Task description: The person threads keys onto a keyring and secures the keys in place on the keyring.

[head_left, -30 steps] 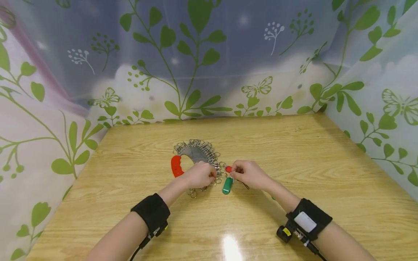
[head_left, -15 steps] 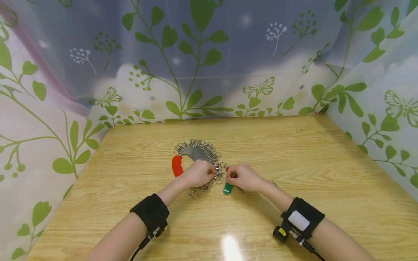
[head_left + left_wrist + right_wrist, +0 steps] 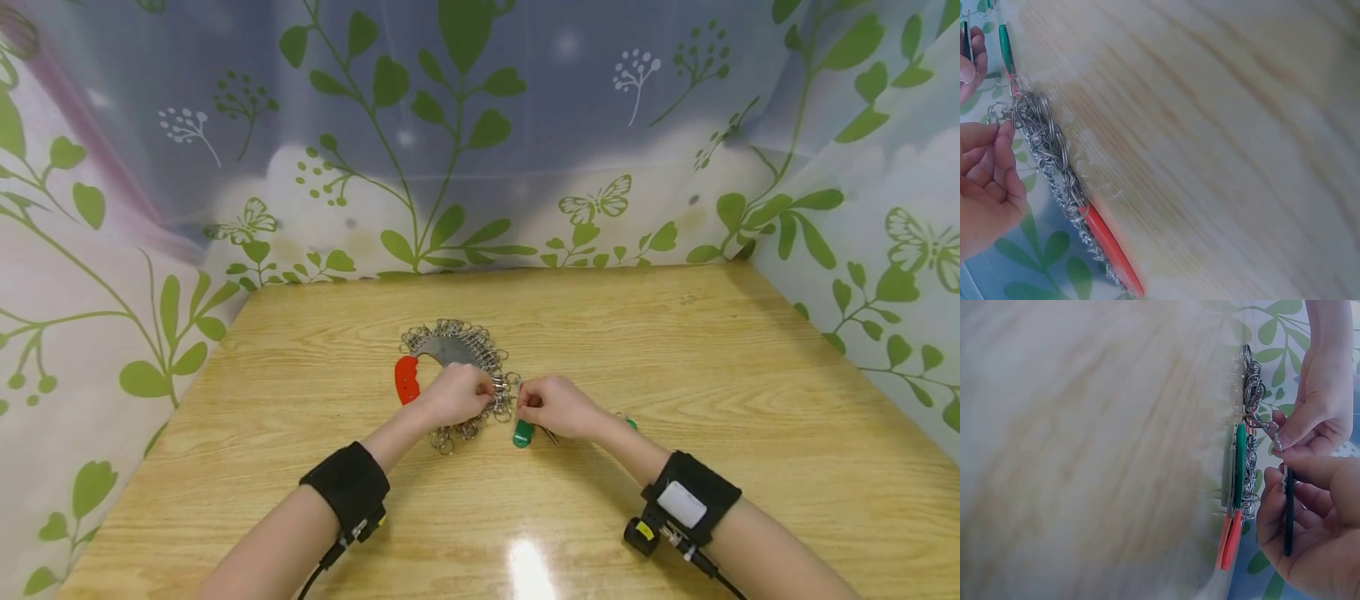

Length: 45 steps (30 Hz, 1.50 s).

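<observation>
A grey curved metal key holder [image 3: 450, 352] with a red grip [image 3: 407, 381] lies on the table, fringed with several small wire snap hooks [image 3: 483, 343]. Over its right side, my left hand [image 3: 459, 393] pinches one snap hook [image 3: 1002, 114] between thumb and forefinger. My right hand [image 3: 557, 406] is just to the right, fingertips close to the left ones. It pinches a thin dark key-like piece [image 3: 1289, 512] with a silvery metal edge, seen edge-on in the right wrist view. A green key tag [image 3: 522, 433] lies below that hand, and a red tag [image 3: 1230, 544] shows in the right wrist view.
A small green item [image 3: 632, 423] lies partly behind the right forearm. The wooden table [image 3: 675, 333] meets a leaf-printed curtain [image 3: 465, 250] at the back and sides. Each wrist wears a black strap [image 3: 348, 490] with a camera and cable.
My right hand has shifted slightly left, and it now covers the red tag that showed a second ago. The left hand keeps its pinch nearly in place.
</observation>
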Each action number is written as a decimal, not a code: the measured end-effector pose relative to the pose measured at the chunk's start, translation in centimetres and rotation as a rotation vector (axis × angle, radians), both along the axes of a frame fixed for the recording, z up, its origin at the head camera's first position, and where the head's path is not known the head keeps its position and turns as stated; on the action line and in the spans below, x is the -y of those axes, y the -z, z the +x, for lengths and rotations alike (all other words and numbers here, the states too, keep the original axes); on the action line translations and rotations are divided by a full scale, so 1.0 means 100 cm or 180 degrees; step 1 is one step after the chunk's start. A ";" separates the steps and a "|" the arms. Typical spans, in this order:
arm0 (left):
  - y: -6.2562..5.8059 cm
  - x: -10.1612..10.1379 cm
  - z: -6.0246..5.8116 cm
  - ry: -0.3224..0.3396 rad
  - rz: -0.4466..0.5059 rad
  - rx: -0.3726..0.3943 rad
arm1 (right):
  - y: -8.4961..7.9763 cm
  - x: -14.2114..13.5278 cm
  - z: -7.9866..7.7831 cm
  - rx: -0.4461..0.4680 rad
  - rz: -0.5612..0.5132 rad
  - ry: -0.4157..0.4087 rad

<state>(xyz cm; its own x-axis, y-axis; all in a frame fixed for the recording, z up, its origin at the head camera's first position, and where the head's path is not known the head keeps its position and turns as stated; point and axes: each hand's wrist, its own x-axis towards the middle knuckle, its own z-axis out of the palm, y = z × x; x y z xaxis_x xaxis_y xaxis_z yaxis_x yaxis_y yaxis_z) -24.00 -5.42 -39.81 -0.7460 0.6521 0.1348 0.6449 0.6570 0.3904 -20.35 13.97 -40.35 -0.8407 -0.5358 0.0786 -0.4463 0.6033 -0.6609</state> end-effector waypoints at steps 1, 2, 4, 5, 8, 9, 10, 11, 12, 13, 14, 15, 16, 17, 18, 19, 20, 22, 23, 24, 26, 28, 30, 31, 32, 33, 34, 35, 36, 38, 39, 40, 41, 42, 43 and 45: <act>0.000 0.000 0.000 -0.0013 0.0011 0.0002 | 0.000 0.000 0.000 0.0003 0.0004 0.0002; -0.001 0.000 0.001 -0.0025 0.0028 -0.0001 | -0.001 0.000 0.000 0.0003 0.0011 0.0004; -0.001 0.000 0.001 -0.0071 0.0069 0.0032 | -0.001 0.000 0.000 0.0004 0.0027 0.0006; -0.001 0.001 0.001 -0.0095 0.0091 0.0053 | -0.001 0.000 0.000 0.0005 0.0030 0.0002; 0.000 0.001 0.001 -0.0174 0.0137 0.0121 | 0.000 0.000 0.000 -0.0012 0.0046 0.0006; 0.000 0.002 0.001 -0.0189 0.0148 0.0148 | 0.000 0.000 0.000 -0.0014 0.0048 0.0010; 0.000 0.002 0.001 -0.0203 0.0162 0.0177 | 0.000 0.001 -0.001 -0.0006 0.0050 0.0023; 0.000 0.002 0.001 -0.0190 0.0179 0.0193 | 0.000 0.001 -0.001 0.0009 0.0048 0.0037; 0.000 0.002 0.000 -0.0188 0.0192 0.0239 | 0.000 0.001 -0.001 0.0024 0.0047 0.0057; 0.000 0.003 0.000 -0.0177 0.0211 0.0293 | 0.000 0.001 -0.001 0.0041 0.0049 0.0073; 0.000 0.003 0.000 -0.0165 0.0225 0.0344 | 0.000 0.001 -0.001 0.0047 0.0050 0.0085; -0.001 0.004 -0.001 -0.0156 0.0237 0.0413 | -0.001 0.002 -0.001 0.0063 0.0053 0.0109; -0.001 0.004 -0.001 -0.0143 0.0252 0.0485 | -0.001 0.002 -0.002 0.0074 0.0060 0.0129; -0.001 0.005 -0.001 -0.0133 0.0260 0.0556 | -0.001 0.002 -0.002 0.0070 0.0062 0.0129; -0.001 0.005 -0.002 -0.0134 0.0268 0.0638 | -0.001 0.003 -0.002 0.0065 0.0071 0.0138; -0.001 0.006 -0.002 -0.0129 0.0273 0.0701 | -0.001 0.003 -0.002 0.0059 0.0079 0.0139; -0.001 0.006 -0.003 -0.0116 0.0278 0.0762 | -0.001 0.004 -0.002 0.0061 0.0080 0.0142; -0.002 0.007 -0.003 -0.0109 0.0274 0.0869 | -0.002 0.005 -0.002 0.0096 0.0074 0.0145; -0.002 0.007 -0.003 -0.0103 0.0264 0.0901 | -0.002 0.005 -0.002 0.0114 0.0068 0.0144; -0.002 0.007 -0.003 -0.0097 0.0258 0.0931 | -0.003 0.006 -0.002 0.0137 0.0062 0.0155; -0.003 0.006 -0.004 -0.0088 0.0251 0.0977 | -0.003 0.007 -0.002 0.0181 0.0044 0.0169; -0.003 0.006 -0.003 -0.0110 0.0275 0.1042 | -0.003 0.008 -0.002 0.0203 0.0004 0.0182; -0.004 0.005 -0.003 -0.0146 0.0315 0.1105 | -0.003 0.009 -0.002 0.0213 -0.0046 0.0202; -0.003 0.005 -0.003 -0.0171 0.0338 0.1120 | -0.002 0.009 -0.003 0.0217 -0.0077 0.0211; -0.003 0.005 -0.003 -0.0215 0.0362 0.1143 | -0.002 0.009 -0.003 0.0218 -0.0108 0.0225; -0.003 0.005 -0.003 -0.0260 0.0379 0.1156 | -0.001 0.009 -0.003 0.0229 -0.0142 0.0246; -0.003 0.005 -0.003 -0.0305 0.0399 0.1167 | -0.002 0.009 -0.004 0.0245 -0.0174 0.0270; -0.003 0.005 -0.003 -0.0360 0.0421 0.1174 | -0.002 0.009 -0.004 0.0268 -0.0205 0.0290; -0.002 0.004 -0.003 -0.0421 0.0446 0.1187 | -0.002 0.009 -0.004 0.0288 -0.0229 0.0317; -0.002 0.004 -0.002 -0.0525 0.0492 0.1217 | -0.003 0.010 -0.004 0.0314 -0.0256 0.0358; -0.002 0.004 -0.002 -0.0564 0.0506 0.1223 | -0.004 0.011 -0.004 0.0330 -0.0266 0.0385; -0.002 0.004 -0.002 -0.0595 0.0520 0.1224 | -0.004 0.012 -0.004 0.0332 -0.0268 0.0410; -0.001 0.004 -0.003 -0.0624 0.0526 0.1220 | -0.004 0.012 -0.004 0.0338 -0.0254 0.0442; -0.001 0.004 -0.002 -0.0644 0.0555 0.1242 | -0.005 0.013 -0.005 0.0365 -0.0240 0.0477; -0.001 0.004 -0.002 -0.0662 0.0585 0.1254 | -0.004 0.014 -0.006 0.0426 -0.0247 0.0521; -0.001 0.004 -0.002 -0.0714 0.0661 0.1304 | -0.004 0.016 -0.007 0.0582 -0.0287 0.0597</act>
<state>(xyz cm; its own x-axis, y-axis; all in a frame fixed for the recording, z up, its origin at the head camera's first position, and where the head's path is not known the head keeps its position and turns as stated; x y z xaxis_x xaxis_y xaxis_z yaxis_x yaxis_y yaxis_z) -24.18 -5.85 -39.68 -0.8833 0.4605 -0.0884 0.2635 0.6435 0.7187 -21.10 12.33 -39.95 -0.9292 -0.3671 -0.0433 -0.2007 0.5994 -0.7749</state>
